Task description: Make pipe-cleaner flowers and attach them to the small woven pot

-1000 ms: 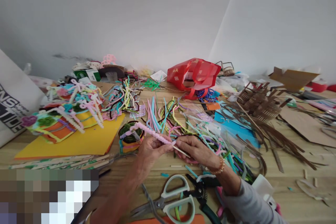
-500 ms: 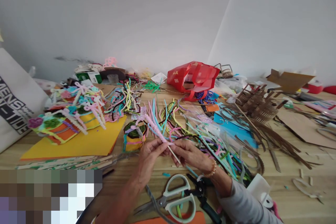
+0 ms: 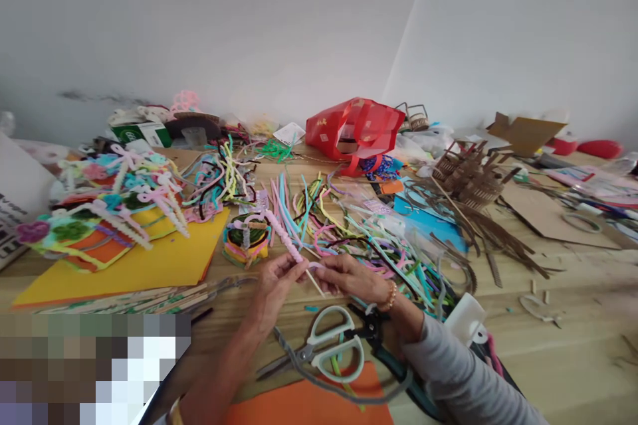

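Note:
Between the fingers of my left hand [image 3: 275, 284] is a thin wooden stick [image 3: 316, 283], tilted, its bare lower end pointing down and right. A fuzzy lilac-pink pipe cleaner [image 3: 283, 234] is coiled around its upper part, with a loop at the top. My right hand [image 3: 351, 277] is closed on the loose tail of that pipe cleaner, just right of the stick; its fingertips are partly hidden. Behind my left hand stands a small yellow pot [image 3: 249, 246] trimmed with pipe cleaners. Scissors with pale handles [image 3: 335, 345] lie below my hands, beside dark-handled pliers [image 3: 373, 329].
Loose pipe cleaners [image 3: 383, 249] spread behind and right of my hands. Decorated pipe-cleaner pieces [image 3: 119, 196] sit on yellow sheets [image 3: 114, 279] at left. A red bag [image 3: 323, 129], brown woven baskets [image 3: 471, 179] and an orange sheet [image 3: 304, 405] are also on the table.
The view has shifted, so the table things appear further left and higher. My right hand has drawn slightly away from the stick, showing a short stretch of pipe cleaner between my hands.

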`<state>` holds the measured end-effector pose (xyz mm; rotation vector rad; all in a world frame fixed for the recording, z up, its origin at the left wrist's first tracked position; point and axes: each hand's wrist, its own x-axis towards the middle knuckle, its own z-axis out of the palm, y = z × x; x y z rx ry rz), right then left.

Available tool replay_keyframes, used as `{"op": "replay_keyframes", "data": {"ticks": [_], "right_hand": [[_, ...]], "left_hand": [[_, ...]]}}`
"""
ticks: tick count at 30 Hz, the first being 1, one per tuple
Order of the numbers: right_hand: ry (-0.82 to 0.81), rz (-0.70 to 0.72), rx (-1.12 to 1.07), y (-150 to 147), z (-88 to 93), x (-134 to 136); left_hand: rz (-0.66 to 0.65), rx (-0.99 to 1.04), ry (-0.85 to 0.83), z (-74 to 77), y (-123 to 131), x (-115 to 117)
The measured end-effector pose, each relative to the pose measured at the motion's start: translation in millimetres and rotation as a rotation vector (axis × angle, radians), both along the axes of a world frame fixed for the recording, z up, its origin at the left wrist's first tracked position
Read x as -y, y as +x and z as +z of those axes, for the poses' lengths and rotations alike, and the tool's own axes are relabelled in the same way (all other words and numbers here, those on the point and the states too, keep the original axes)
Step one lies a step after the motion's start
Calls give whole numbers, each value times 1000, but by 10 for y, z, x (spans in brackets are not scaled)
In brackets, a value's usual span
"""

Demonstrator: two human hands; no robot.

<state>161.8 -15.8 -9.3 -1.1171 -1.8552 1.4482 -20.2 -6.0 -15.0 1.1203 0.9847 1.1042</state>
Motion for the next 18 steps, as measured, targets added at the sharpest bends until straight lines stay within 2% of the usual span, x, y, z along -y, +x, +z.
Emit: {"op": "replay_keyframes", "data": {"ticks": [6, 11, 18], "right_hand": [[11, -55, 16, 158, 87, -9], [41, -173, 107, 269, 119, 27], [399, -141, 558, 454, 110, 118]], "left_hand": [[61, 19, -26, -27, -16, -32], [93, 92, -31, -70, -40, -75], [44, 88, -13, -193, -67, -116]]}}
